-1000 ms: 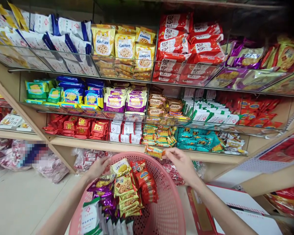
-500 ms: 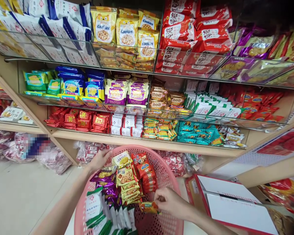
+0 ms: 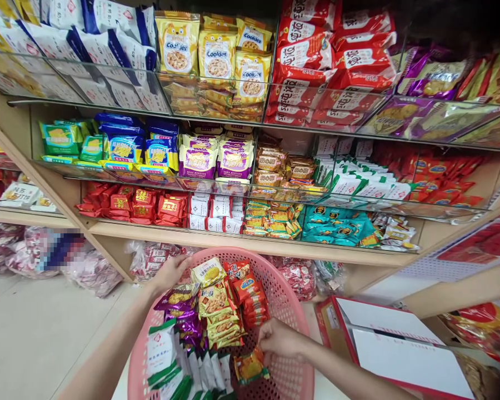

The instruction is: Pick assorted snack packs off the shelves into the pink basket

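Note:
My left hand grips the far left rim of a pink plastic basket, its fingers curled over the edge. My right hand is down inside the basket, its fingers pinched on a small orange and yellow snack packet that rests near the basket's floor. The basket holds rows of packets: purple ones, yellow ones, red ones and white and green ones.
Glass-fronted shelves full of snack packets rise ahead. The lowest row holds matching orange packets and teal packets. Bags of red sweets lie on the floor. A red and white box sits at lower right.
My right hand carried the orange packet from the lowest shelf row down into the basket and now holds it lower, by the basket floor. My left hand stayed on the rim.

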### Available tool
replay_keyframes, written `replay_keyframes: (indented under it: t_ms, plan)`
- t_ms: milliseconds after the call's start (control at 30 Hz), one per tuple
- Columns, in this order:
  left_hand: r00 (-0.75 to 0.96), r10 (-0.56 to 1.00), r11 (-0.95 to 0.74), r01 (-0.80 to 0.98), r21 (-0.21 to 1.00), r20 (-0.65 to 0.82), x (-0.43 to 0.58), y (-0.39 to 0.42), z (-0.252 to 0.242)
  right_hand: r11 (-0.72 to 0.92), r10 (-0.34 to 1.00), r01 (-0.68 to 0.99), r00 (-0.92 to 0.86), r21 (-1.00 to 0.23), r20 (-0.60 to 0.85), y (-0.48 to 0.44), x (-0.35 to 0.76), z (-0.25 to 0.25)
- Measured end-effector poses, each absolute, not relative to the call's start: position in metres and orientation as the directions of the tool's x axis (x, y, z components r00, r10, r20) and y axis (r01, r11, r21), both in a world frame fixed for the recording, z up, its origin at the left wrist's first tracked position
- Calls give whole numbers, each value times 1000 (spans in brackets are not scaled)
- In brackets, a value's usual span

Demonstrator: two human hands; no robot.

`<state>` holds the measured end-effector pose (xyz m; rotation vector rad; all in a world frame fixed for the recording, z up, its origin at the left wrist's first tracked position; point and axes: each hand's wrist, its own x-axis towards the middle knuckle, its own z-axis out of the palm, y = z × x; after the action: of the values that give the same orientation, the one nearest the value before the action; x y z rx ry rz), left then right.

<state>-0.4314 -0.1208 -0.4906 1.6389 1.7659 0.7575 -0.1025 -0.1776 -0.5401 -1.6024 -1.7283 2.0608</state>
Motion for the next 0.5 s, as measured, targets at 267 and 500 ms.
replay_keyframes:
  t_ms: [267,500]
  plan:
    - [-40,997,76,676,733,-66,-433,-120,-494,-584,511,579,-283,-569,-812,-167,-105,-559]
    - [-30,996,83,643,762,-83,-433,-119,-495,-567,480,616,-292,-547,-827,-168,-108,-564]
